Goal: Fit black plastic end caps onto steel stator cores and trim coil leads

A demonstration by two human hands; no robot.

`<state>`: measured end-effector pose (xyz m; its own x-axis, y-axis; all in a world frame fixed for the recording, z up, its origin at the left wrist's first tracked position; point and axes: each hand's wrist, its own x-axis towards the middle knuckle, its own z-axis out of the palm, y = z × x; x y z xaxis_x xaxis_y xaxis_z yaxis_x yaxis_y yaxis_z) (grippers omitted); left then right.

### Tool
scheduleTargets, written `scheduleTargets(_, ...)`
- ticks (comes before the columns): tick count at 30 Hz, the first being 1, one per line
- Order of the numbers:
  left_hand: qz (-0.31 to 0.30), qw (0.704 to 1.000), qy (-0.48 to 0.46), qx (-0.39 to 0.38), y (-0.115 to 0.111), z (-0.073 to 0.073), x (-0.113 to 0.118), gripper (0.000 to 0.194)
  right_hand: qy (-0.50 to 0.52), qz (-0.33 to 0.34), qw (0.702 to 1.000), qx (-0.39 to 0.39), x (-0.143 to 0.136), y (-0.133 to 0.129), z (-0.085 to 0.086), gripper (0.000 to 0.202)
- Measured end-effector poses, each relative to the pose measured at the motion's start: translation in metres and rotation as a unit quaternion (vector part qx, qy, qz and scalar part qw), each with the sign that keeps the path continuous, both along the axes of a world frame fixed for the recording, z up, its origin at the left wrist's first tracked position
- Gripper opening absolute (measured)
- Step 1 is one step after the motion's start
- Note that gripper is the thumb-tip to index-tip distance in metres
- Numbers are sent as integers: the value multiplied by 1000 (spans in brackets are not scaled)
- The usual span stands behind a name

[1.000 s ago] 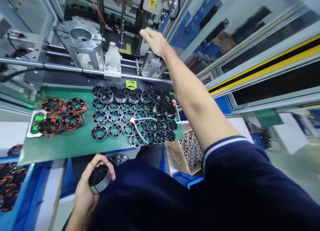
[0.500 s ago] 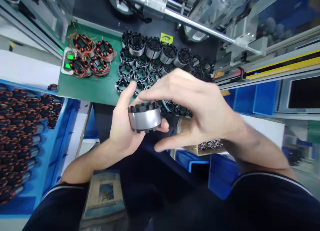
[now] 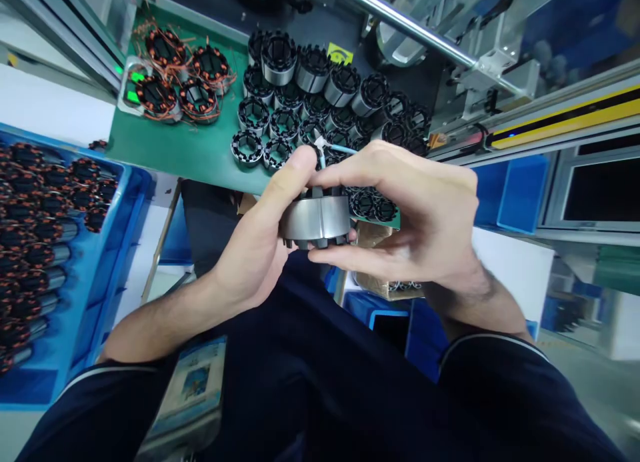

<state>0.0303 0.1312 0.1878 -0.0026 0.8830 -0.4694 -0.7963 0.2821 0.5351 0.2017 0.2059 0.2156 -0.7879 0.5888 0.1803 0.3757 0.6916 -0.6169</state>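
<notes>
Held up in front of me is a stator core (image 3: 320, 219), a grey metal ring with black toothed plastic at its top and bottom. My left hand (image 3: 255, 245) wraps round its left side, thumb over the upper rim. From the right, my right hand (image 3: 425, 209) pinches the same core, one finger at the top edge and the thumb along the bottom edge. Just behind the core, a small tool with light-blue handles (image 3: 340, 147) lies over other stator cores (image 3: 283, 125) on the green mat; the fingers partly hide it.
Copper-wound stators (image 3: 200, 99) stand at the mat's (image 3: 165, 149) left. A blue bin (image 3: 107, 249) holds many wound stators at far left. A cardboard box (image 3: 373, 275) is below my right hand. Metal rails (image 3: 420, 29) cross the back; a yellow-black bar (image 3: 560, 125) runs along the right.
My right hand has closed from a wide grasp onto the core. The core and my left hand have moved right and slightly up, and the view has shifted.
</notes>
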Motion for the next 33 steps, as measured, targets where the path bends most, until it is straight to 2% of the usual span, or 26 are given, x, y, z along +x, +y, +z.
scheduleTargets(3,-9,1000,10,-3,-1,-2,-3,23,-2,-8,1000,-5,0,1,-3,47)
scheduleTargets(7,-33,999,18,-27,-4,-3,-12,42,-30,-1,999,-42,1,4,-5,58)
scheduleTargets(10,-44,999,1,-24,-9,-5,-18,47,-38,4,996,-84,1,7,-7,64)
scheduleTargets(16,-34,998,-45,4,-22,-16,-25,32,-12,-28,994,-101,-3,6,-9,62)
scheduleTargets(21,-31,996,-77,38,-33,-31,-27,54,36,-45,993,-99,-10,8,-22,57)
scheduleTargets(25,-35,997,-62,37,-36,-37,-26,56,82,-63,987,-121,-17,9,-33,65)
scheduleTargets(33,-29,995,-91,25,-32,-37,-27,44,129,-75,969,-195,-29,8,-32,40)
